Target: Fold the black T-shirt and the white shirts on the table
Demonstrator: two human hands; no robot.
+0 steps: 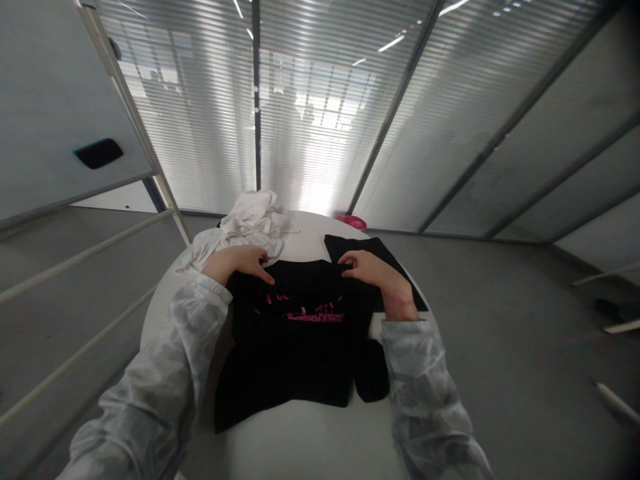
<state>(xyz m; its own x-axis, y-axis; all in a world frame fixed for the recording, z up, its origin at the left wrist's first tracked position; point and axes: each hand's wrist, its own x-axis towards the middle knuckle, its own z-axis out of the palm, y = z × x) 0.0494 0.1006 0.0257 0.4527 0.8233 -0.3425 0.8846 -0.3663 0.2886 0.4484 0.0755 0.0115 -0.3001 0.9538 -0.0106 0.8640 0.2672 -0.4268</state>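
Observation:
A black T-shirt with pink lettering across its front lies on the white table before me. Its far part is raised or folded over near the print. My left hand grips the shirt's far left corner, thumb towards me. At the far right corner, my right hand pinches the same shirt between thumb and fingers. Some fingertips are hidden by the cloth. A rounded black piece hangs at the shirt's right side; I cannot tell if it is a sleeve.
A heap of white cloth sits at the table's far left. Folded black cloth lies flat beyond my right hand. A pink mesh item shows past the far edge of the round table. A whiteboard frame stands left, blinds behind.

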